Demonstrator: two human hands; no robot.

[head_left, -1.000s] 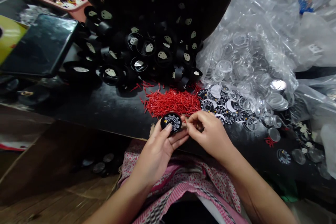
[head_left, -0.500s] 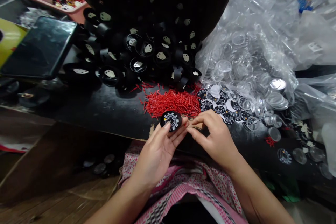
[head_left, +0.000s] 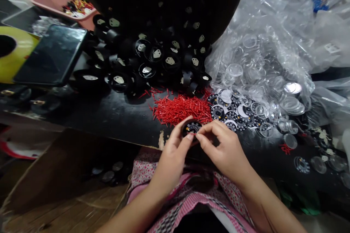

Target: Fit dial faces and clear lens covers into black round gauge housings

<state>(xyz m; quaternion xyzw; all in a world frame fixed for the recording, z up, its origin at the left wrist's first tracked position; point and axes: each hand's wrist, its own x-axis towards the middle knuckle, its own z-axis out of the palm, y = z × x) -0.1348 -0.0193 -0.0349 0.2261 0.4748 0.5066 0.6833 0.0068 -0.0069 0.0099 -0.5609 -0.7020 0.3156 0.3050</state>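
Observation:
My left hand (head_left: 172, 156) is wrapped around a round black gauge (head_left: 191, 126), its thumb on the lower rim and its fingers behind. The gauge's dial face, black with white numerals and a yellow mark, looks up at me. Over the right side of that dial, thumb and forefinger of my right hand (head_left: 225, 147) pinch together. A bit of red, apparently a small red pointer (head_left: 194, 134), shows at their tips, mostly hidden. Just beyond both hands lies a heap of loose red pointers (head_left: 182, 109).
Black gauge housings (head_left: 147, 62) are piled at the back. Printed dial discs (head_left: 232, 114) and clear round covers (head_left: 257, 76) spread to the right beside plastic bags (head_left: 276, 11). On the left are a phone (head_left: 51, 56), a yellow tape roll (head_left: 23, 49) and a pink tray (head_left: 50, 2).
The gauge has moved right and tilted, and my left fingers have closed more around it. My right fingertips have come from beside my left fingers onto the dial.

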